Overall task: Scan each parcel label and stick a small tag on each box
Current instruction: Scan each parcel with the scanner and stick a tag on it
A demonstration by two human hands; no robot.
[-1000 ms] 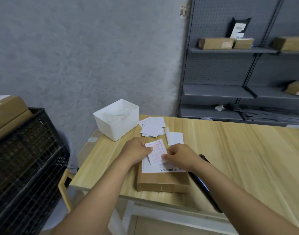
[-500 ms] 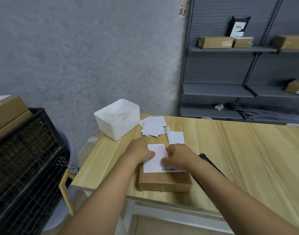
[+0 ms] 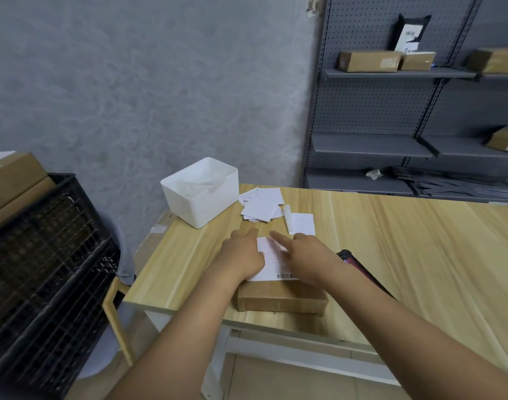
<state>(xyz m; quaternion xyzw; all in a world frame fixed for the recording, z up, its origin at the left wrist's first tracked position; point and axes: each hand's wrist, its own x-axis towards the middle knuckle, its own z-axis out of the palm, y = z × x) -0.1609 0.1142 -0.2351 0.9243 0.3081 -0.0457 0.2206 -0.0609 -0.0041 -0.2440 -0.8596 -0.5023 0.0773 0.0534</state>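
Parcel stockroom: grey pegboard shelving (image 3: 391,140) holding cardboard boxes (image 3: 368,61), black crate (image 3: 45,255), wooden packing table (image 3: 405,255).

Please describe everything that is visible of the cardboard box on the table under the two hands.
The cardboard box is a flat, brown parcel that lies near the front edge of the wooden table. A white shipping label with a barcode covers much of its top, and a small tag with red print lies on the label. The left hand and the right hand both rest on its top with fingers stretched out. Tape seems to run along its front side.
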